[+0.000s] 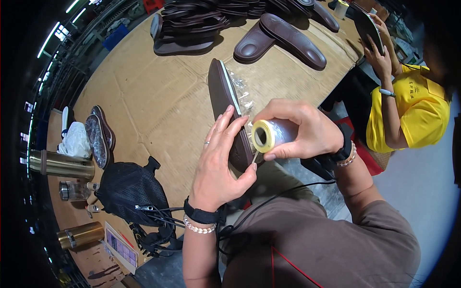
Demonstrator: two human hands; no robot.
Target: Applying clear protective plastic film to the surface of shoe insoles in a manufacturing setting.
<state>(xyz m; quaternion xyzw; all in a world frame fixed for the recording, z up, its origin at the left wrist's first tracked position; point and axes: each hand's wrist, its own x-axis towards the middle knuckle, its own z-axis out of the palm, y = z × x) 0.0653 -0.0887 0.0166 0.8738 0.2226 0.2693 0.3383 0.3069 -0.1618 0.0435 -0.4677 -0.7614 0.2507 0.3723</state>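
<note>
Brown sole [221, 89]: tilted onto its edge in front of you, a pale strip along its rim, its far end over the worktop [144, 96] and its near end toward your body.
Left grip [218, 165]: closed on the sole, your fingers spread across its side and your thumb at its near end.
Right grip [309, 127]: wrapped round the film roll [279, 132], your fingers over the top and your thumb below, just beside the sole.
Loose film [244, 93]: clear and crinkled, along the right side of the sole.
Crossed soles [297, 41]: two, brown, one lying over the other beyond your hands.
Sole pile [192, 26]: many dark pieces heaped at the far side of the worktop.
Wrapped pair [98, 137]: shiny with film, at your left.
Mesh bag [129, 189]: black, near your left wrist, a cylindrical flask [67, 164] and a glass jar [74, 191] to the left of it.
Yellow-shirted co-worker [408, 115]: at your right, holding a dark sole [370, 29] up in both hands.
</note>
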